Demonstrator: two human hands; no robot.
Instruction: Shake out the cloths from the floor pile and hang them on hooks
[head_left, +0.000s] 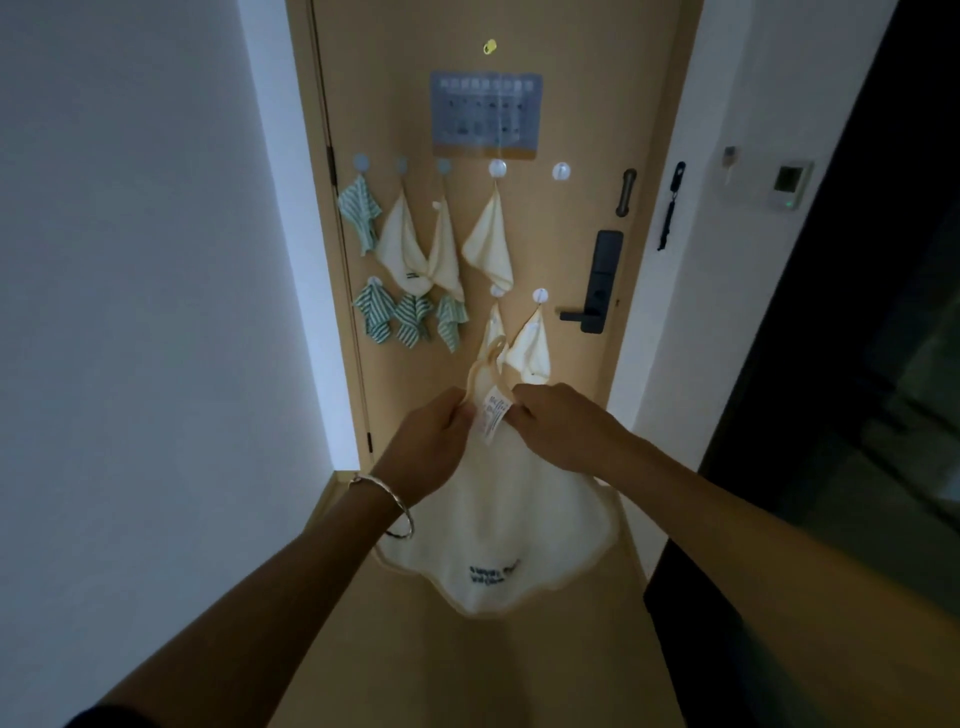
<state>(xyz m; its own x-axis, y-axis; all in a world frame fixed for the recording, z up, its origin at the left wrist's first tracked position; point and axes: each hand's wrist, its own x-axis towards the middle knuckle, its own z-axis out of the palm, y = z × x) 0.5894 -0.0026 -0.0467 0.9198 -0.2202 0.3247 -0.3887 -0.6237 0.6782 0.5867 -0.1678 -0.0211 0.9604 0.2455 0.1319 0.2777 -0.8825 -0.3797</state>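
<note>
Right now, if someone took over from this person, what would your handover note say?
Hands: left hand and right hand both pinch the top of a cream cloth, its hanging loop standing up between them.
Done: nine cloths hang on hooks on the door.
Left: hang this one; the top-right hook is free. The floor pile is out of view.

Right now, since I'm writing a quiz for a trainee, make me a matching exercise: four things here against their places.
Things: 1 labelled cloth; 2 bare hook; 3 bracelet; 4 lever handle.
Places: A left wrist; B at the dark lock's lower end; C top row, far right; D gripped by left hand and right hand.
Pairs: 1-D, 2-C, 3-A, 4-B.
</note>
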